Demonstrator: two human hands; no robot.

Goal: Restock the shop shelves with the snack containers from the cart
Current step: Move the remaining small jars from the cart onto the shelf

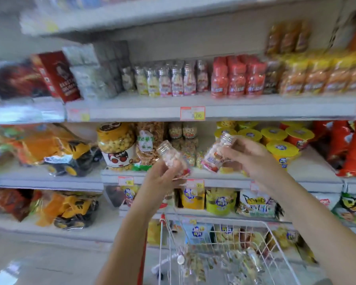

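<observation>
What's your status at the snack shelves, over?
Left hand grips a snack bottle; right hand grips a second bottle. More loose bottles in the cart. Matching row above, nothing blocking it.

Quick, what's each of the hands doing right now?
Left hand: closed, gripping a clear snack bottle with a silver cap.
Right hand: closed, gripping a second snack bottle of the same kind.

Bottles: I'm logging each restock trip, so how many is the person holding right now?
2. One bottle is in the left hand, a second bottle in the right hand, both tilted before the shelves. More bottles lie in the cart.
</observation>
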